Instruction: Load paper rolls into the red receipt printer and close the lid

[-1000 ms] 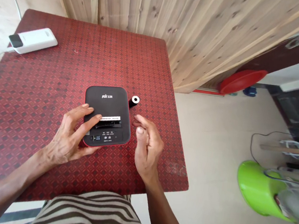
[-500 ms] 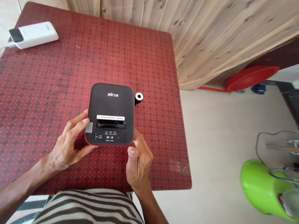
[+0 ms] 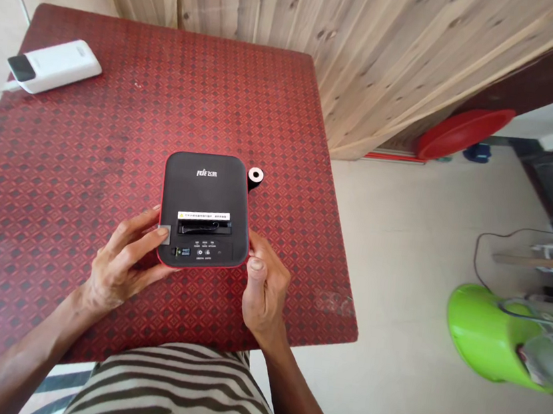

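Observation:
A black box-shaped device with a red base lies flat on the red patterned table; it has a white logo, a paper slot with a label strip, and small buttons at its near edge. My left hand grips its near left corner, fingers curled over the top edge. My right hand is closed against its near right side, thumb up by the corner. A small black cylinder with a white end sits just behind the device's right corner.
A white power bank with a cable lies at the table's far left corner. A wooden plank wall stands behind. On the floor to the right are a red basin and a green plastic object. My striped clothing shows below.
My right hand moved in from beside the device and closed on its right side. My left hand slid from on top of the slot to the near left corner. The device now sits squarer.

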Available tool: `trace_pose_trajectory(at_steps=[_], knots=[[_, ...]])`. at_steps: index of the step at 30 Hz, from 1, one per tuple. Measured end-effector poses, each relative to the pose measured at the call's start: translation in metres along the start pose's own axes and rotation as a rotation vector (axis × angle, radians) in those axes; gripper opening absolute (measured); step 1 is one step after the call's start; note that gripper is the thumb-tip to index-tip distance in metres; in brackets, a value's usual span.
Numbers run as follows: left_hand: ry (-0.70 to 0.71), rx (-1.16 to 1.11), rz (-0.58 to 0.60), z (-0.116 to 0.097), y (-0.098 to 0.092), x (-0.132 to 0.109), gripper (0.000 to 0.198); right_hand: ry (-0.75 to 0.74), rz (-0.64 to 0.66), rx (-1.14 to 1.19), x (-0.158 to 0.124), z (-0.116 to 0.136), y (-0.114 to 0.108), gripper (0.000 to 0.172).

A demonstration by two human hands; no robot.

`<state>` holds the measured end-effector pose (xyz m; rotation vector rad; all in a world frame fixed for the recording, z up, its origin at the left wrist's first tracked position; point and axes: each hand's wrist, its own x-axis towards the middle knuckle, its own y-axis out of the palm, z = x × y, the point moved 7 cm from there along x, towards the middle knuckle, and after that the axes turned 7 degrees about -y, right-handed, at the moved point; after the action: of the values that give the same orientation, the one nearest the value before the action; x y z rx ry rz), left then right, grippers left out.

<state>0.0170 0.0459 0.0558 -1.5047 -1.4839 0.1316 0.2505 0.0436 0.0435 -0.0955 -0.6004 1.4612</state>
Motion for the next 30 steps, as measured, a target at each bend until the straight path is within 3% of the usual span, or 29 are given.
trace_pose_trajectory(at_steps=[8,15,18,20,22,24,27,30], knots=[[0.017,-0.084,0.018,-0.001,-0.003,0.008,0.072,0.006,0.001,0.036,0.001,0.0,0.001,0.05],[-0.011,0.008,-0.005,0.002,0.003,0.002,0.073,-0.031,-0.007,-0.054,0.001,0.003,-0.004,0.04],[-0.015,0.041,-0.037,0.001,0.005,0.0,0.078,-0.166,-0.14,-0.215,0.015,0.019,-0.024,0.031],[0.001,0.04,-0.053,-0.001,0.005,-0.001,0.082,-0.318,-0.152,-0.308,0.033,0.038,-0.029,0.026],[0.022,0.041,-0.061,-0.001,0.006,-0.002,0.087,-0.45,0.003,-0.381,0.056,0.055,-0.015,0.024],[0.037,0.05,-0.053,-0.001,0.008,-0.002,0.089,-0.508,0.293,-0.479,0.079,0.064,0.015,0.023],[0.044,0.068,-0.035,-0.001,0.011,-0.002,0.086,-0.458,0.69,-0.678,0.102,0.06,0.06,0.023],[0.039,0.071,-0.03,-0.001,0.012,-0.003,0.085,-0.368,0.871,-0.81,0.114,0.056,0.083,0.029]])
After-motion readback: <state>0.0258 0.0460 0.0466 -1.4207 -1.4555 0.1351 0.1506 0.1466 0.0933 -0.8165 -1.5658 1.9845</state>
